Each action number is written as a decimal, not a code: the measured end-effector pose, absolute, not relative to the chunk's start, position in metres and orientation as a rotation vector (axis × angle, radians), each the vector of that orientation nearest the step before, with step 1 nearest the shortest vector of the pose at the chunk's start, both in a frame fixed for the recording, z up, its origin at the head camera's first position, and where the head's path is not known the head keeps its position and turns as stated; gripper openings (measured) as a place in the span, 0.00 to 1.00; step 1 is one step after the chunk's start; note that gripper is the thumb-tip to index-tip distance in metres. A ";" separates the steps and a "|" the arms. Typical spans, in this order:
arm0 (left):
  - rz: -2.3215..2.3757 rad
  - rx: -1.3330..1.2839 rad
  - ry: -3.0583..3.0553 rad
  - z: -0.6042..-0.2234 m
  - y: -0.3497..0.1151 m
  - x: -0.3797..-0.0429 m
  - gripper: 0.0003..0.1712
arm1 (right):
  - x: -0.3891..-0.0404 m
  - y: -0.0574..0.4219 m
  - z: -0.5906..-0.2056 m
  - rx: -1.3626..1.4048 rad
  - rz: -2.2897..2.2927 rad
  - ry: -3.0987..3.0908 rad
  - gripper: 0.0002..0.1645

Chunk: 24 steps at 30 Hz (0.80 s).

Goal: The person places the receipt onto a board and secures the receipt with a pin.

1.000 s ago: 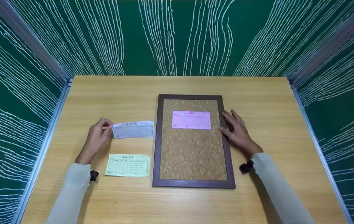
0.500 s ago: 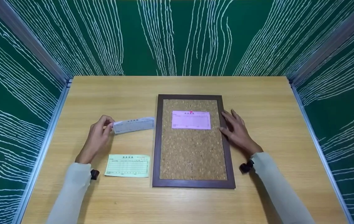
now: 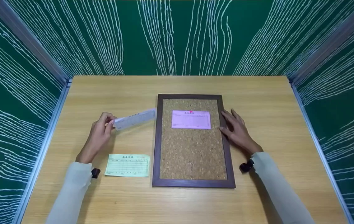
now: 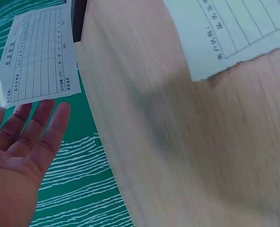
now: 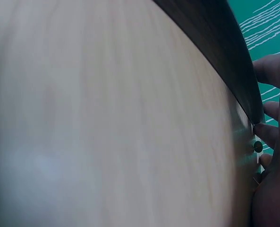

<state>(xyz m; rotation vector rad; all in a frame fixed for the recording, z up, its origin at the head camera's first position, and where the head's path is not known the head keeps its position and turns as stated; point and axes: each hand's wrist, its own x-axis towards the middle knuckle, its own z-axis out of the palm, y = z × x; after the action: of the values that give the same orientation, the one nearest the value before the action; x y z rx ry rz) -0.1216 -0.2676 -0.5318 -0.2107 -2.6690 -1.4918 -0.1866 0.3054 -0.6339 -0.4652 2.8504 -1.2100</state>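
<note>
My left hand point(image 3: 100, 133) pinches the left end of a pale bluish printed form slip point(image 3: 136, 119) between thumb and fingers. The slip is tilted, its far end raised beside the left frame edge of a corkboard point(image 3: 192, 155). In the left wrist view the slip point(image 4: 38, 56) shows its ruled lines, with fingertips at its lower edge. Flat on the cork lies a pink form slip point(image 3: 191, 120) with a red pin point(image 3: 191, 111) at its top edge. My right hand point(image 3: 239, 133) rests against the board's right frame edge, fingers extended.
A green form slip point(image 3: 127, 165) lies on the wooden table point(image 3: 114, 202), left of the board. By my right fingers in the right wrist view is a small round-headed thing point(image 5: 258, 146), like a pushpin. Green walls point(image 3: 180, 37) with white lines enclose the table.
The left hand has shifted slightly up and right, and the slip in it has turned, its right end rising towards the board's upper left. The right hand stays put.
</note>
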 end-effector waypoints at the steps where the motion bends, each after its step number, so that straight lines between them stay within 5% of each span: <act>1: -1.512 -0.214 -2.668 -0.531 -0.267 -0.121 0.05 | -0.186 0.305 -0.634 -0.464 -1.212 2.849 0.44; 24: -1.865 -0.213 -2.494 -0.519 -0.252 -0.121 0.04 | -0.186 0.304 -0.634 -0.460 -1.206 2.851 0.43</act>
<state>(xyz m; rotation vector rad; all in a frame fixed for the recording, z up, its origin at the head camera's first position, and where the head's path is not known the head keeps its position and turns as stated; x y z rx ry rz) -0.1205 -0.2521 -0.5194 -0.2134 -2.4939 -1.8655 -0.1864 0.3036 -0.6340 -0.4600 2.8508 -1.2063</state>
